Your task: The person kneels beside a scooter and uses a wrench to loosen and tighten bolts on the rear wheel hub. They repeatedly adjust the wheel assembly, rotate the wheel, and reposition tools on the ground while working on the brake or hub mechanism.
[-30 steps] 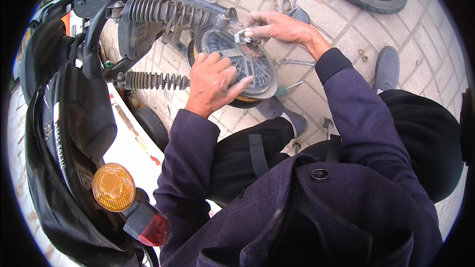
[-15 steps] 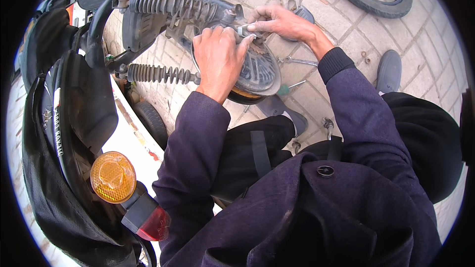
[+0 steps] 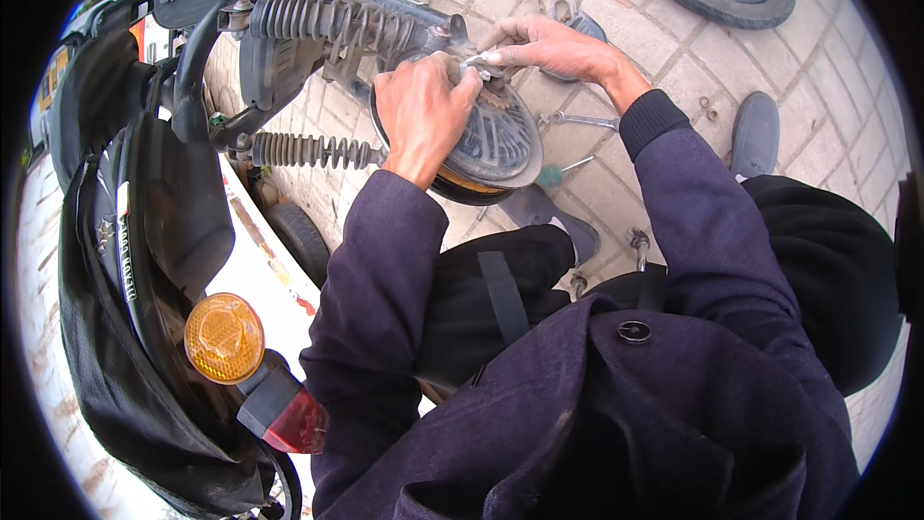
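The motorbike's rear wheel hub (image 3: 493,149), a dusty round part with a pale rim, lies in front of me at the end of the swingarm. Over its far left side my left hand (image 3: 423,114) is closed, fingers curled down and partly hidden, thumb toward the right. My right hand (image 3: 558,48) comes in from the right, thumb and forefinger pinched on a small grey metal piece (image 3: 474,64) at the axle end. Both hands' fingertips almost meet at this piece. What lies under my left fingers is hidden.
Two coil shock absorbers (image 3: 322,150) run left to the bike frame. On the paving lie a wrench (image 3: 585,121), a green-handled screwdriver (image 3: 551,175), small nuts (image 3: 709,106) and a loose tyre (image 3: 712,2). An orange indicator (image 3: 224,338) sticks out near my left arm.
Both hands stay at the axle end. My left thumb has drawn back slightly and my right fingers have shifted a little. The view has tilted slightly.
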Action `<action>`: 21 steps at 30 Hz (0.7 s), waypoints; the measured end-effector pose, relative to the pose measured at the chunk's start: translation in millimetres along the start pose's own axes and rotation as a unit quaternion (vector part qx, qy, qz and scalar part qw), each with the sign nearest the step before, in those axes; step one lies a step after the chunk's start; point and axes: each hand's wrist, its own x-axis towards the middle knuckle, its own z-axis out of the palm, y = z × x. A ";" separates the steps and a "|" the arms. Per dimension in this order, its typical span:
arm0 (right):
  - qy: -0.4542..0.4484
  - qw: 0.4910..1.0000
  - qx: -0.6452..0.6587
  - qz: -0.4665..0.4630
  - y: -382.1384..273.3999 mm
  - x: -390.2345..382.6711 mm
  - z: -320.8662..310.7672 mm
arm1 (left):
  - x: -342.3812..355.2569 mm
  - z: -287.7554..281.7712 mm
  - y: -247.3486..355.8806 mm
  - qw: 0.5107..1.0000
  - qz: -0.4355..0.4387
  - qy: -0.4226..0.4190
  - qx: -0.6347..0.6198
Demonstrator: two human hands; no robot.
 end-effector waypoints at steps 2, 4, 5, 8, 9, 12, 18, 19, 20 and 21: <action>-0.002 0.999 -0.038 -0.015 0.2 -0.6 -1.2 | 0.8 0.0 -1.5 1.000 0.006 0.007 0.003; 0.015 0.999 -0.050 -0.009 1.3 -0.5 -1.9 | 1.3 -0.1 -2.7 1.000 0.011 0.005 0.002; 0.029 0.997 -0.067 0.004 1.9 -0.2 -1.9 | 1.3 -0.4 -3.3 1.000 0.012 0.001 -0.001; 0.023 0.998 -0.063 0.002 3.2 -0.2 -1.2 | 0.4 -0.4 -3.2 1.000 0.017 0.008 -0.008; 0.021 0.998 -0.058 -0.014 3.1 -0.1 -0.5 | 0.4 -0.5 -3.0 1.000 0.019 0.013 -0.010; 0.028 0.997 -0.070 -0.025 1.6 -0.1 2.0 | 0.3 -0.8 -1.6 1.000 -0.004 -0.001 -0.017; 0.021 0.996 -0.086 -0.011 -1.0 -0.6 4.0 | -3.2 -2.3 -2.4 0.999 0.034 0.020 0.009; 0.024 0.996 -0.090 -0.010 -0.8 -0.3 4.7 | -5.1 -2.9 -3.0 0.998 0.048 0.028 0.005; 0.028 0.995 -0.097 -0.001 -0.8 0.3 5.4 | -7.4 -4.2 -4.0 0.997 0.062 0.037 0.003; 0.024 0.991 -0.127 -0.021 -1.1 1.2 6.0 | -9.6 -6.0 -5.3 0.996 0.072 0.046 0.002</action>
